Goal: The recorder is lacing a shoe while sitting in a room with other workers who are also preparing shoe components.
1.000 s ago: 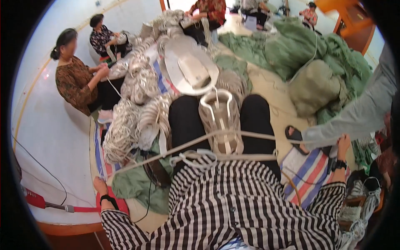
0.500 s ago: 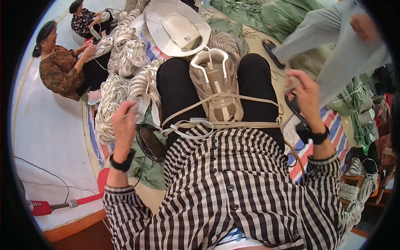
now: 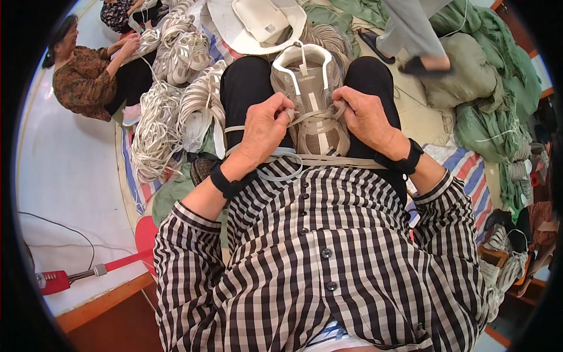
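Between my knees rests a beige and white sneaker upper (image 3: 311,76), its collar away from me and its toe toward my lap. A flat beige shoelace (image 3: 316,115) crosses its front. My left hand (image 3: 267,126) pinches the lace at the left side of the shoe. On the right side, my right hand (image 3: 366,117) is closed on the lace close to the eyelets. Lengths of lace run over my thighs to both sides. A pale loop of flat lace (image 3: 281,167) lies across my lap below the shoe.
A tangled heap of laces (image 3: 155,132) and stacked shoe uppers (image 3: 202,105) lie at my left. Beyond my knees is a white cushioned seat (image 3: 261,26). Two people sit at the far left handling shoes. Green cloth sacks (image 3: 487,117) and a walking person's feet (image 3: 425,64) are at the right.
Both hands have come inward from far apart to the shoe and now pinch the lace at its sides. The walking person at the right has moved farther off.
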`<control>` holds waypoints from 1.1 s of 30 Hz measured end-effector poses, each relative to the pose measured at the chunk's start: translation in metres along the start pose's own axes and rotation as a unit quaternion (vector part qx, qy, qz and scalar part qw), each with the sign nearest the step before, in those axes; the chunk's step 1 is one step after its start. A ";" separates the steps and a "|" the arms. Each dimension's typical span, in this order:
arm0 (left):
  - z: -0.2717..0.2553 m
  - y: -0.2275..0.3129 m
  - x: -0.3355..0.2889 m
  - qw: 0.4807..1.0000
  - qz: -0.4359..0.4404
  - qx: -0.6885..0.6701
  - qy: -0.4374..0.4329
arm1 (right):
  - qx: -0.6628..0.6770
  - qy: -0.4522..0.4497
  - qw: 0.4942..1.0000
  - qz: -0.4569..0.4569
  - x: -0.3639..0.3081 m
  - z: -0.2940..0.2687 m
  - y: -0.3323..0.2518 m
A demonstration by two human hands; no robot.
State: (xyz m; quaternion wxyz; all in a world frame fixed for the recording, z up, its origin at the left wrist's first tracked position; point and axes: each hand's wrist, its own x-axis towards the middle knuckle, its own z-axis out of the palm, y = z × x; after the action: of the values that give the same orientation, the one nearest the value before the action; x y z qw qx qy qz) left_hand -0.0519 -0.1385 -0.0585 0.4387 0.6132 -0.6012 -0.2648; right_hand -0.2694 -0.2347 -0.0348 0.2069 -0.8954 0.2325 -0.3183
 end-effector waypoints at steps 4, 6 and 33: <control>0.000 -0.003 -0.003 0.999 0.027 0.040 -0.002 | -0.034 0.001 0.999 -0.034 -0.002 0.001 0.004; 0.000 -0.004 -0.003 1.000 0.020 0.023 -0.004 | -0.031 -0.002 0.999 -0.030 -0.001 0.001 0.004; 0.002 0.008 0.011 0.975 0.165 0.148 -0.016 | -0.014 -0.090 0.996 0.005 0.007 -0.007 0.005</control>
State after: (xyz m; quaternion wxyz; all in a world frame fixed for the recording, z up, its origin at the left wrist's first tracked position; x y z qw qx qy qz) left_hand -0.0564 -0.1487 -0.0509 0.3708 0.5595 -0.7335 -0.1067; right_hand -0.2705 -0.2440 -0.0289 0.2164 -0.9220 0.2217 -0.2320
